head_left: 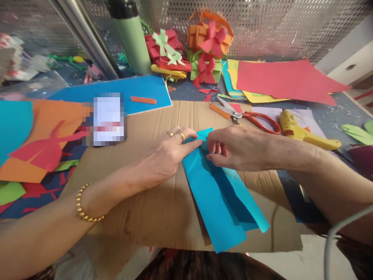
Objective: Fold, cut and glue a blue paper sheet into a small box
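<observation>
A folded sheet of blue paper [215, 206] lies slantwise on the brown cardboard [145, 214], its long sides turned inward and the near end standing partly raised. At its far end, my left hand [171, 151] grips the left edge between thumb and fingers. Opposite it, my right hand [227, 147] is closed with the fingers curled, thumb and fingers on the right part of the same end. The fingertips of my right hand are partly hidden.
Scissors with red handles [262, 120] and a yellow glue gun [309, 130] lie to the right. A phone [108, 120] rests at left. Behind stand a green bottle [131, 42] and small paper bags with bows [205, 68]. Coloured sheets [285, 79] are stacked at the back right.
</observation>
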`<state>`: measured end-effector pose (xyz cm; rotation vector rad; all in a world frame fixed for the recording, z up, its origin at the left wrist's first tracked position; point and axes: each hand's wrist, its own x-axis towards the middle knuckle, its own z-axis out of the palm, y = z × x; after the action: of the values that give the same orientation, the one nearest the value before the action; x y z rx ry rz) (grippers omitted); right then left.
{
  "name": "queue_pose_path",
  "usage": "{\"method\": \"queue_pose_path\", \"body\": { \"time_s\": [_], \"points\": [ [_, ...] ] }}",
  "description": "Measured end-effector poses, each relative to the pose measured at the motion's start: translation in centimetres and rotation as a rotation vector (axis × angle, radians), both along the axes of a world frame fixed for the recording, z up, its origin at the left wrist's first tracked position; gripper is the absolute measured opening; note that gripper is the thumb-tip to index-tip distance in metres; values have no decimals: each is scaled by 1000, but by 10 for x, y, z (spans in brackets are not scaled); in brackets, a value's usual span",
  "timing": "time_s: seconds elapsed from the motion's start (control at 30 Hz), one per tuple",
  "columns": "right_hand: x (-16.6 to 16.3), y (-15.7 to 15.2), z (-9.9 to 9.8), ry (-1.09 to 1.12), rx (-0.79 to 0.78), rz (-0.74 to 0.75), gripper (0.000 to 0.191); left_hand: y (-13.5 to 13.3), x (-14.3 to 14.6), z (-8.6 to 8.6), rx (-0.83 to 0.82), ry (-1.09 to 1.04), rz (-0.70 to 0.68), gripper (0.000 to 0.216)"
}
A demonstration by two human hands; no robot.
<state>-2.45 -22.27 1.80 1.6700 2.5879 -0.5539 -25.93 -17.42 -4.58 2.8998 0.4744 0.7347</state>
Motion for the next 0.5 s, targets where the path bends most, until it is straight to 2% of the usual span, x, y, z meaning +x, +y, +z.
{"method": "queue_pose_path", "body": {
  "time_s": [0.23,0.5],
  "points": [
    [-5,8,13,-37,-143,-65,17,7,2,-1,78,3,-44,41],
    [3,17,7,-32,-189,-100,15,11,1,-1,162,39,-47,47]
  ]
}}
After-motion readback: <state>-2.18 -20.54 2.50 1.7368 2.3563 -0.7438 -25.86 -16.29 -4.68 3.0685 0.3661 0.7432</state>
